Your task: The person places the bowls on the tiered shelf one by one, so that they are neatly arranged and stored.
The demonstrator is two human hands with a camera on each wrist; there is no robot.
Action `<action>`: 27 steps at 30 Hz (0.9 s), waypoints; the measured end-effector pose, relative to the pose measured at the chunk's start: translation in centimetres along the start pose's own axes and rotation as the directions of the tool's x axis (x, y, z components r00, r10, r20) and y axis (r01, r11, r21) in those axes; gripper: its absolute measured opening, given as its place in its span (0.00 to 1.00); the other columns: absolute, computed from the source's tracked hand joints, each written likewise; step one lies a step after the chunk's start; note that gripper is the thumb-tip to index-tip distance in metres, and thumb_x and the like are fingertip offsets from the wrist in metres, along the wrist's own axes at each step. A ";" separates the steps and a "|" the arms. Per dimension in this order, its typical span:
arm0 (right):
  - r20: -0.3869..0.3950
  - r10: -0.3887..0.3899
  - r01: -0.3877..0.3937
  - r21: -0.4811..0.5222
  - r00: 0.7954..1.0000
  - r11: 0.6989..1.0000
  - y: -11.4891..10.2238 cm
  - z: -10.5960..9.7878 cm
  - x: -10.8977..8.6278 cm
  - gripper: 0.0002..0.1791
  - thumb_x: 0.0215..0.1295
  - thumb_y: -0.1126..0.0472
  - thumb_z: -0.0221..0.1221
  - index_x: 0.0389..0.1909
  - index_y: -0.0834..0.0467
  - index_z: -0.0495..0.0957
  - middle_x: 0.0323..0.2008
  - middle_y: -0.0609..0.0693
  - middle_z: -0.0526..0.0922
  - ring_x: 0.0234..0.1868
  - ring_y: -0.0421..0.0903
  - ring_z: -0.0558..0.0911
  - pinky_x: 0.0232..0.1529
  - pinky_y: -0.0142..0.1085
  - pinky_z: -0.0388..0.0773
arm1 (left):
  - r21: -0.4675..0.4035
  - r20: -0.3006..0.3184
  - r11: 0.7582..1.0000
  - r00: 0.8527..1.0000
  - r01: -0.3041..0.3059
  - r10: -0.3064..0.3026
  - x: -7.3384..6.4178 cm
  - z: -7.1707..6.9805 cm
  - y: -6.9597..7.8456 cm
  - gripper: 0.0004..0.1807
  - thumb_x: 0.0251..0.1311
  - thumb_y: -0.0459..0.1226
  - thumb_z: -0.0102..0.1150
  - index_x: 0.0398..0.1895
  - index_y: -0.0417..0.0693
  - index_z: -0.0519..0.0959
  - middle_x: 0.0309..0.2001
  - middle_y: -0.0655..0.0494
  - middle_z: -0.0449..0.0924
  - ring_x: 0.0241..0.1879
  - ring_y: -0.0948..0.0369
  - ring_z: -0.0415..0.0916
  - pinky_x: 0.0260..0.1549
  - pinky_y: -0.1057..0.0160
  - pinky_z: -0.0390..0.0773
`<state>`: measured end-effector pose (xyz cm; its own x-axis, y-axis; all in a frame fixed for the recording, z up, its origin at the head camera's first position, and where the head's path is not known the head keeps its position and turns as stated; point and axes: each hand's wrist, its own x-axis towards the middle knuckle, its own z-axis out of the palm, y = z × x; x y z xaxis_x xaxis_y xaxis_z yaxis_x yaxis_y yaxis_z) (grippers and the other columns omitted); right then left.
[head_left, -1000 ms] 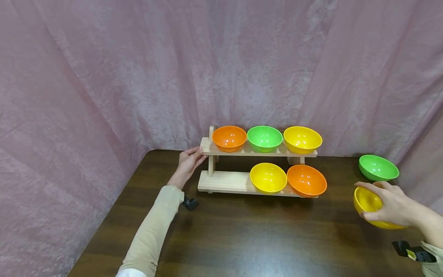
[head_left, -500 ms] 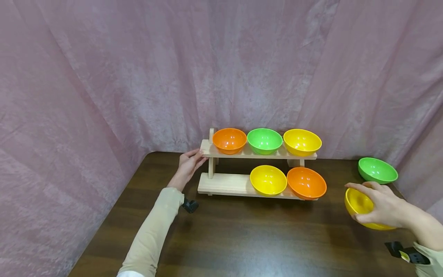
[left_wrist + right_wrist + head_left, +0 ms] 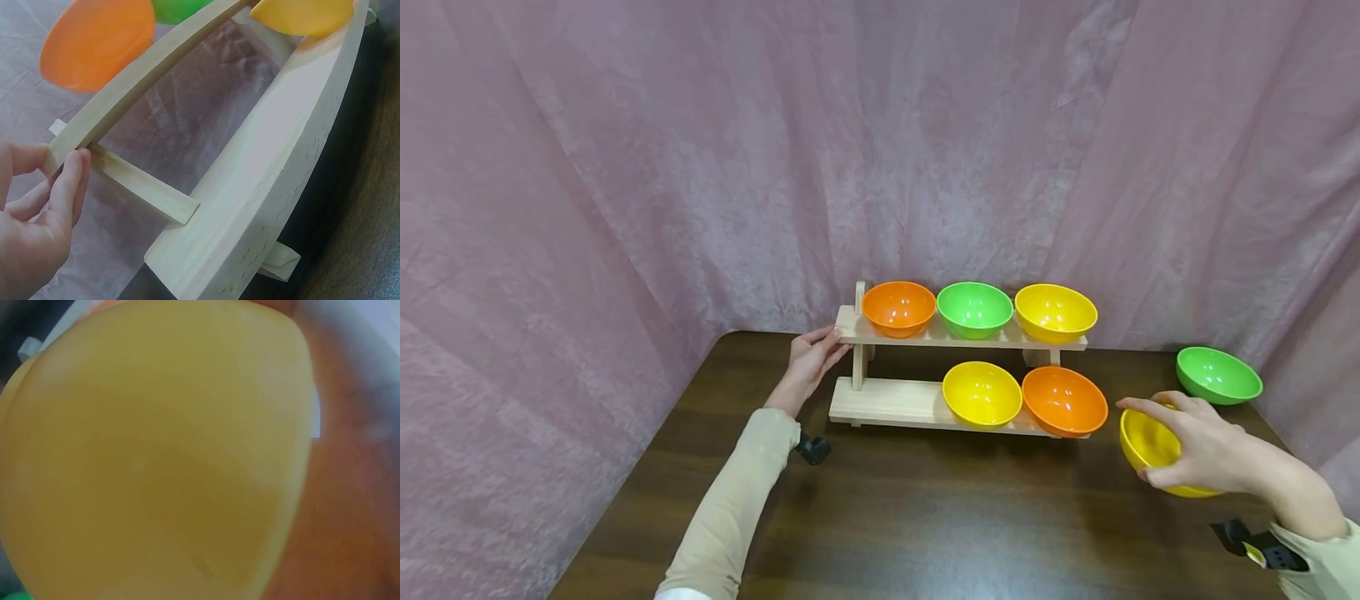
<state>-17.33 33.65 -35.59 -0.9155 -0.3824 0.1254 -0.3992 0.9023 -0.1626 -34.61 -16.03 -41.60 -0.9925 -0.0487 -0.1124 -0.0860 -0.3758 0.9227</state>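
Observation:
My left hand (image 3: 807, 367) pinches the left end of the upper board of a two-tier wooden rack (image 3: 880, 400), with thumb and fingers on opposite faces in the left wrist view. To the right of the rack, my right hand (image 3: 1206, 446) grips a yellow bowl (image 3: 1146, 437) by its rim. That bowl's outside fills most of the right wrist view. Along the upper board sit an orange bowl (image 3: 898, 310), a green bowl (image 3: 974, 311) and a yellow bowl (image 3: 1056, 313). On the lower board are another yellow bowl (image 3: 982, 395) and another orange bowl (image 3: 1064, 402), toward its right end.
A green bowl (image 3: 1218, 376) stands at the back right of the dark wooden table (image 3: 925, 508), behind my right hand. Behind the rack hangs a pink curtain (image 3: 880, 150). The lower board's left part is bare wood.
My right hand has carried the yellow bowl leftward, closer to the rack's right end. The left hand keeps its hold on the upper board. The view has shifted slightly.

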 end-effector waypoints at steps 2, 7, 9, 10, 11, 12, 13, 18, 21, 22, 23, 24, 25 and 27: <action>0.007 -0.005 0.005 0.002 1.000 1.000 -0.3 0.0 0.1 0.45 0.36 0.45 0.75 0.60 0.47 0.69 0.53 0.66 0.71 0.49 0.67 0.72 0.24 0.50 0.78 | -0.004 0.002 1.000 1.000 -0.001 0.001 0.0 0.0 0.0 0.26 0.69 0.31 0.50 0.68 0.31 0.63 0.63 0.36 0.66 0.33 0.67 0.82 0.43 0.74 0.84; 0.009 -0.010 0.010 0.007 1.000 1.000 -0.9 -0.1 0.2 0.44 0.36 0.45 0.75 0.59 0.48 0.70 0.53 0.65 0.71 0.50 0.66 0.72 0.27 0.51 0.80 | -0.010 -0.003 1.000 1.000 0.004 -0.004 0.1 -0.1 0.0 0.25 0.69 0.31 0.51 0.67 0.32 0.64 0.63 0.36 0.66 0.33 0.67 0.82 0.43 0.74 0.85; 0.011 -0.014 0.014 0.007 1.000 1.000 -1.1 -0.1 0.3 0.45 0.36 0.45 0.75 0.60 0.49 0.70 0.54 0.65 0.71 0.51 0.66 0.71 0.26 0.53 0.80 | -0.007 -0.005 1.000 1.000 0.005 -0.005 0.1 -0.1 0.0 0.25 0.69 0.31 0.51 0.67 0.32 0.64 0.63 0.37 0.67 0.33 0.67 0.82 0.42 0.74 0.85; 0.012 -0.011 0.011 0.001 1.000 1.000 -1.2 -0.1 0.4 0.45 0.36 0.45 0.75 0.60 0.49 0.70 0.54 0.65 0.71 0.51 0.65 0.71 0.26 0.53 0.80 | -0.002 -0.003 1.000 1.000 0.003 -0.003 0.1 -0.1 0.0 0.25 0.69 0.31 0.51 0.68 0.32 0.64 0.63 0.36 0.66 0.34 0.67 0.82 0.43 0.74 0.85; 0.014 -0.014 0.014 0.002 1.000 1.000 -1.3 -0.1 0.5 0.45 0.36 0.45 0.75 0.60 0.49 0.70 0.54 0.65 0.71 0.51 0.65 0.71 0.26 0.54 0.80 | -0.003 -0.003 1.000 1.000 0.003 -0.003 0.1 -0.1 0.0 0.25 0.69 0.31 0.51 0.68 0.32 0.63 0.63 0.36 0.66 0.34 0.67 0.82 0.43 0.74 0.85; 0.017 -0.015 0.015 -0.001 1.000 1.000 -1.4 -0.1 0.6 0.45 0.36 0.45 0.75 0.60 0.49 0.70 0.55 0.65 0.71 0.52 0.65 0.71 0.26 0.55 0.80 | -0.005 -0.002 1.000 1.000 0.002 -0.002 0.1 -0.1 0.0 0.25 0.69 0.31 0.51 0.68 0.32 0.64 0.63 0.36 0.66 0.33 0.67 0.82 0.43 0.74 0.85; 0.019 -0.016 0.016 -0.003 1.000 1.000 -1.5 -0.2 0.7 0.45 0.36 0.45 0.75 0.60 0.49 0.70 0.55 0.65 0.71 0.52 0.65 0.70 0.26 0.56 0.80 | -0.006 0.000 1.000 1.000 -0.001 0.001 0.1 -0.1 0.0 0.25 0.69 0.31 0.51 0.68 0.31 0.63 0.63 0.36 0.66 0.33 0.67 0.82 0.43 0.74 0.85; 0.000 -0.060 0.060 -0.013 0.998 0.998 -2.1 -0.3 1.1 0.45 0.36 0.45 0.75 0.60 0.48 0.70 0.55 0.66 0.71 0.53 0.65 0.71 0.28 0.61 0.80 | -0.013 0.001 1.000 1.000 -0.007 0.007 0.2 0.0 0.0 0.25 0.69 0.31 0.51 0.67 0.31 0.64 0.62 0.36 0.67 0.33 0.67 0.83 0.42 0.74 0.85; -0.015 -0.088 0.087 -0.016 0.996 0.996 -2.6 -0.4 1.3 0.44 0.35 0.45 0.75 0.59 0.49 0.71 0.55 0.66 0.72 0.53 0.66 0.71 0.32 0.63 0.80 | -0.013 0.003 1.000 1.000 -0.003 0.003 0.2 0.0 0.0 0.25 0.69 0.31 0.51 0.67 0.31 0.64 0.62 0.36 0.67 0.33 0.67 0.83 0.42 0.74 0.85; -0.012 -0.090 0.090 -0.015 0.996 0.996 -2.7 -0.4 1.3 0.44 0.35 0.45 0.75 0.59 0.49 0.72 0.56 0.66 0.72 0.53 0.66 0.71 0.32 0.64 0.79 | -0.011 0.002 1.000 1.000 -0.002 0.002 0.2 -0.1 0.0 0.25 0.69 0.31 0.51 0.67 0.32 0.64 0.62 0.36 0.67 0.33 0.67 0.83 0.42 0.74 0.85; -0.008 -0.089 0.089 -0.015 0.996 0.996 -2.8 -0.5 1.3 0.44 0.35 0.45 0.75 0.59 0.49 0.72 0.56 0.66 0.71 0.54 0.66 0.71 0.31 0.63 0.79 | -0.014 0.001 1.000 1.000 -0.001 0.001 0.2 -0.1 0.0 0.26 0.69 0.31 0.52 0.67 0.32 0.63 0.62 0.36 0.67 0.33 0.67 0.83 0.42 0.74 0.85; -0.005 -0.090 0.090 -0.013 0.996 0.996 -2.9 -0.5 1.4 0.44 0.35 0.45 0.75 0.59 0.49 0.72 0.56 0.66 0.71 0.54 0.66 0.71 0.32 0.64 0.79 | -0.012 0.000 1.000 1.000 -0.001 0.001 0.1 -0.1 0.0 0.26 0.69 0.31 0.52 0.68 0.32 0.63 0.62 0.36 0.67 0.33 0.67 0.83 0.42 0.74 0.85; 0.004 -0.088 0.088 -0.012 0.996 0.996 -3.0 -0.5 1.5 0.44 0.36 0.45 0.75 0.60 0.49 0.72 0.57 0.66 0.71 0.54 0.65 0.71 0.31 0.63 0.79 | -0.011 -0.002 1.000 1.000 -0.001 0.001 0.1 -0.1 0.0 0.26 0.69 0.31 0.52 0.68 0.32 0.63 0.62 0.37 0.67 0.33 0.67 0.83 0.42 0.74 0.85; 0.018 -0.085 0.085 -0.012 0.996 0.996 -3.3 -0.6 1.6 0.45 0.37 0.44 0.74 0.61 0.48 0.71 0.58 0.65 0.70 0.55 0.65 0.70 0.29 0.63 0.79 | -0.017 -0.012 1.000 1.000 0.002 -0.002 0.1 -0.1 0.0 0.25 0.69 0.31 0.52 0.67 0.32 0.64 0.62 0.37 0.67 0.32 0.67 0.83 0.41 0.74 0.85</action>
<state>-17.46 30.20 -34.28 -0.8792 -0.4609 0.1213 -0.4748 0.8689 -0.1398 -34.72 -16.11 -41.69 -0.9912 -0.0591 -0.1187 -0.0863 -0.3917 0.9160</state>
